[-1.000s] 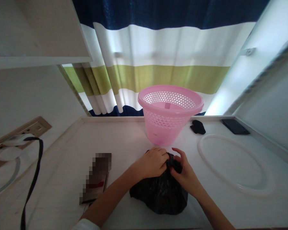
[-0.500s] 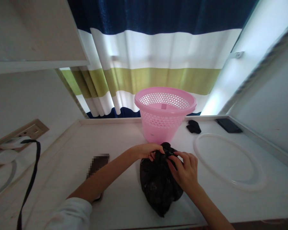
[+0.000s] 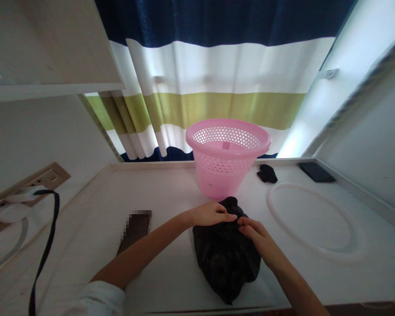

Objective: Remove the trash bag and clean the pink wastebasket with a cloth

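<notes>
A black plastic garbage bag (image 3: 228,263), bunched and bulging, rests on the white tabletop near its front edge. At the bag's gathered top, my left hand (image 3: 213,213) pinches the plastic from the left, thumb and fingers closed. My right hand (image 3: 254,231) grips the same neck from the right, its fingertips close to the left thumb. Both hands hide part of the bag's mouth, so I cannot tell whether it is knotted. Directly behind the bag stands a pink plastic wastebasket (image 3: 222,175) with a perforated upper wall, upright.
Right of the basket lie a small black bundle (image 3: 267,174), a dark flat device (image 3: 316,172) and a pale ring (image 3: 283,232). A phone (image 3: 136,228) is partly under my left forearm. A black cord (image 3: 49,241) hangs from the wall socket (image 3: 52,175) at left.
My fingers have shifted on the bag's neck, with the right hand now more closed and slightly lower. The bag looks spread a little wider to the right.
</notes>
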{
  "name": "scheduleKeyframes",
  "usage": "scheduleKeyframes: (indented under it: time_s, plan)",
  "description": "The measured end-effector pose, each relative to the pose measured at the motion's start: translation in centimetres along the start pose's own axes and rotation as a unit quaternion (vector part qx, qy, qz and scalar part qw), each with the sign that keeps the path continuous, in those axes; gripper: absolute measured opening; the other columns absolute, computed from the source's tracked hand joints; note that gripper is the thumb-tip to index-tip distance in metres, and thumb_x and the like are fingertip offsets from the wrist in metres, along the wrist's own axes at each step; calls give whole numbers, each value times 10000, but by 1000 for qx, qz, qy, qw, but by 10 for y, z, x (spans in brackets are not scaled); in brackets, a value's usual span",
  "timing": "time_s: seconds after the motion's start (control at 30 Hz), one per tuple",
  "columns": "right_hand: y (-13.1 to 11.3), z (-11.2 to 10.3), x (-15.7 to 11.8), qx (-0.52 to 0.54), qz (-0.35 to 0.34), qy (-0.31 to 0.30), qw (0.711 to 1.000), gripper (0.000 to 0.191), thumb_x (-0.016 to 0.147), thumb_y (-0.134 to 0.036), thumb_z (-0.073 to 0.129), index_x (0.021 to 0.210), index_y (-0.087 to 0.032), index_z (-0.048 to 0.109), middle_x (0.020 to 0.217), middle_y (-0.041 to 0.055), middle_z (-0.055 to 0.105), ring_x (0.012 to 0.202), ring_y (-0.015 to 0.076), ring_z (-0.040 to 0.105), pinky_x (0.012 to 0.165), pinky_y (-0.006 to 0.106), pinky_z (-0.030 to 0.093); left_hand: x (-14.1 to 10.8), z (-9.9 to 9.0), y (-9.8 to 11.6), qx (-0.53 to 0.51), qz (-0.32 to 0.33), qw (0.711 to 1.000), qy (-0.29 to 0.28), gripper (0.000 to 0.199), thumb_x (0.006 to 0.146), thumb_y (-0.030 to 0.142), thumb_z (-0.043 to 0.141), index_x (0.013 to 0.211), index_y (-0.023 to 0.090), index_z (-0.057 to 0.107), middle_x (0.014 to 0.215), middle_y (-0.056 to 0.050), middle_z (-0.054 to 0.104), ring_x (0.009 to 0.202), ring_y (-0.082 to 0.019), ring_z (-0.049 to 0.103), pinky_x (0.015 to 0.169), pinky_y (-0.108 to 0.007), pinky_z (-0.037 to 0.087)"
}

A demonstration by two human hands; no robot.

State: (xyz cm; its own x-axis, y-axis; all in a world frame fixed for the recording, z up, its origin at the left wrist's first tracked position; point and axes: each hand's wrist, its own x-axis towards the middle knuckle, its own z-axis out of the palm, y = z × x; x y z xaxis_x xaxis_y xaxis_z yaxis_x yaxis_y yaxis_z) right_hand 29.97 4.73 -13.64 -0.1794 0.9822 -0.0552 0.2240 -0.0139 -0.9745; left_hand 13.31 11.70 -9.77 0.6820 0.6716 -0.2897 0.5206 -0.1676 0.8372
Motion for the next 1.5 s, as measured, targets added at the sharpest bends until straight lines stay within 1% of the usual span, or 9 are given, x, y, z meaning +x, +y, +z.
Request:
scheduleKeyframes:
  time_s: [0.07,0.13,0.3,0.47,0.6,0.7,0.87,1.17,1.5]
  plan:
    - [1,-8,1,116,66,-67,989,157,703,-279,375,573,-192,393,495,-45,334,463,98,323,470,236,281,0,5,-2,26,16,999,25,462,666,570,470,782,134,573,651,13,514,581,-92,433,491,-189,296]
    - [1,-14,1,142,72,-91,983,189,712,-283,365,550,-187,379,491,-44,324,464,92,310,473,234,276,2,8,-3,51,28,998,40,447,686,551,459,801,135,577,692,-1,546,625,-109,466,521,-194,319]
    - [0,-14,-7,-97,-36,8,995,242,770,-396,408,681,-184,488,620,-8,494,575,127,440,534,246,333,9,11,-6,92,55,991,77,435,739,524,391,675,134,574,637,7,536,607,-110,470,540,-201,323]
    - [2,2,-11,-344,-138,96,924,190,784,-374,440,802,-202,518,726,23,562,653,160,522,566,264,352,8,13,-3,93,81,989,84,418,742,519,397,663,139,552,637,12,520,618,-107,462,529,-195,307]
    - [0,1,-11,-372,-199,54,905,208,834,-301,358,760,-204,527,711,32,554,644,142,531,566,249,366,3,9,-1,72,99,991,47,438,759,529,366,643,136,520,601,28,461,580,-90,415,513,-192,291]
    - [0,-5,-15,-356,-190,33,914,224,839,-295,353,706,-204,508,663,17,536,607,130,515,559,242,363,2,6,-6,58,91,994,25,484,795,535,271,673,134,511,606,27,447,564,-87,398,514,-197,300]
    - [9,-9,-27,-329,-147,13,933,254,854,-297,325,668,-193,463,652,10,511,603,116,489,561,234,349,7,6,-23,95,104,989,40,482,833,498,200,773,147,524,712,2,512,677,-114,461,631,-223,349]
    - [37,-8,-56,-325,-81,-8,942,278,865,-321,311,636,-180,380,632,-12,452,603,93,461,559,224,300,13,6,-28,215,156,964,10,405,836,483,252,704,165,465,659,12,513,612,-106,470,558,-208,326]
    - [38,-13,-72,-329,-62,-12,942,282,864,-326,309,638,-183,399,616,-13,475,579,93,474,542,216,322,18,8,-33,291,141,944,70,407,852,461,218,755,171,486,660,-5,541,615,-124,507,567,-226,332]
